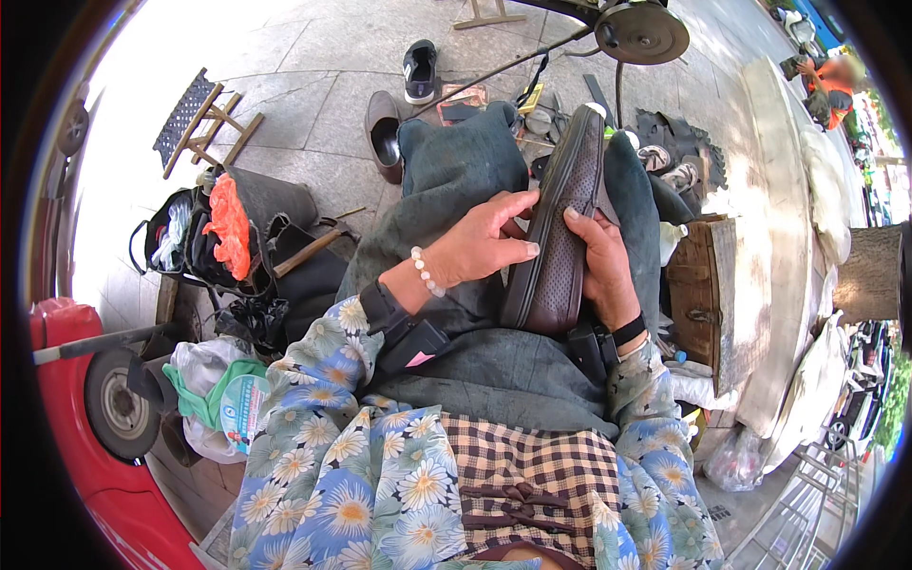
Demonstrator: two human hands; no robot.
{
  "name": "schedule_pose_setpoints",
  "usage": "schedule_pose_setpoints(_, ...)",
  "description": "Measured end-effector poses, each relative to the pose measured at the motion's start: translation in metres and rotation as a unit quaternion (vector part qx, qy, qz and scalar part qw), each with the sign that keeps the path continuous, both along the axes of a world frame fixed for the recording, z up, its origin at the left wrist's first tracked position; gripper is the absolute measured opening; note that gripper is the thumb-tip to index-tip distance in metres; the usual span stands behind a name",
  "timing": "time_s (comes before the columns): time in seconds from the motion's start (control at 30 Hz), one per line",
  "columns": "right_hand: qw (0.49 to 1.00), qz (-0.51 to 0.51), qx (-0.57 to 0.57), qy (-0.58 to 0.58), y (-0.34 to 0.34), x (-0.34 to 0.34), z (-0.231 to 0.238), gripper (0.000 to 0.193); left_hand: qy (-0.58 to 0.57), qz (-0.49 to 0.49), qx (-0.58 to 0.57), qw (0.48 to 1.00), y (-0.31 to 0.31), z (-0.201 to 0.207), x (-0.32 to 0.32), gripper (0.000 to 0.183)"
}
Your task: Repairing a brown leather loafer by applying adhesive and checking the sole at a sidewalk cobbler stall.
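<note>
A dark brown shoe (559, 249) with a perforated upper rests over my lap, turned on its side with its toe pointing away from me. My right hand (606, 258) is wrapped round its right side, the thumb lying on the upper. On the other side, my left hand (478, 245) has thumb and index finger spread apart, their tips at the sole's edge; its other fingers are partly hidden behind. A grey-green cloth (461, 157) covers my knees beneath the shoe. A bead bracelet (427, 272) circles my left wrist, and a dark band (628, 331) my right.
Beyond my knees stand a brown shoe (384, 138), a black shoe (420, 72) and a machine wheel (642, 33). To the left are a folding stool (204, 123), a tool bag (180, 237) and a red vehicle (95, 427). A wooden box (701, 294) sits at right.
</note>
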State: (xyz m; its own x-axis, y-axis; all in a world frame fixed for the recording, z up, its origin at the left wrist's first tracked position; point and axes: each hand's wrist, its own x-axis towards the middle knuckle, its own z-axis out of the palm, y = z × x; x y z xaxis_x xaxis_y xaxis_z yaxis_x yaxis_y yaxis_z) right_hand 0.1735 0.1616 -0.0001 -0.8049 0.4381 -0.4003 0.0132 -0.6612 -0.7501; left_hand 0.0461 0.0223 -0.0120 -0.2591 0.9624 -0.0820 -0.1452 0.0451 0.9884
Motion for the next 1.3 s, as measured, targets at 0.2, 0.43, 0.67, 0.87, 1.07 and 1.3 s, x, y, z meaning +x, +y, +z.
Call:
schedule_pose_setpoints(0.2,1.000,-0.009,-0.005,0.006,0.002,0.002,-0.005,0.023,-0.020,-0.001,0.005,1.000,0.000,-0.001,0.001,0.064)
schedule_pose_setpoints(0.43,0.999,-0.017,-0.023,0.027,0.003,0.002,-0.008,0.024,-0.015,-0.013,-0.002,1.000,-0.001,0.001,0.000,0.066)
schedule_pose_setpoints(0.67,0.998,-0.006,-0.043,0.048,0.004,0.002,-0.011,0.029,-0.029,-0.016,0.028,0.999,-0.003,-0.005,-0.002,0.066)
schedule_pose_setpoints(0.87,0.996,-0.024,-0.020,0.088,0.004,0.010,-0.001,0.049,-0.055,-0.045,0.065,0.995,-0.005,-0.003,-0.002,0.057)
schedule_pose_setpoints(1.07,0.994,-0.035,-0.032,0.100,0.010,0.019,-0.006,0.043,-0.171,-0.044,0.050,0.983,-0.002,-0.003,-0.001,0.049)
schedule_pose_setpoints(1.3,0.997,-0.041,0.001,0.059,0.004,0.013,-0.009,0.043,-0.057,-0.045,0.046,0.996,-0.009,-0.007,-0.001,0.048)
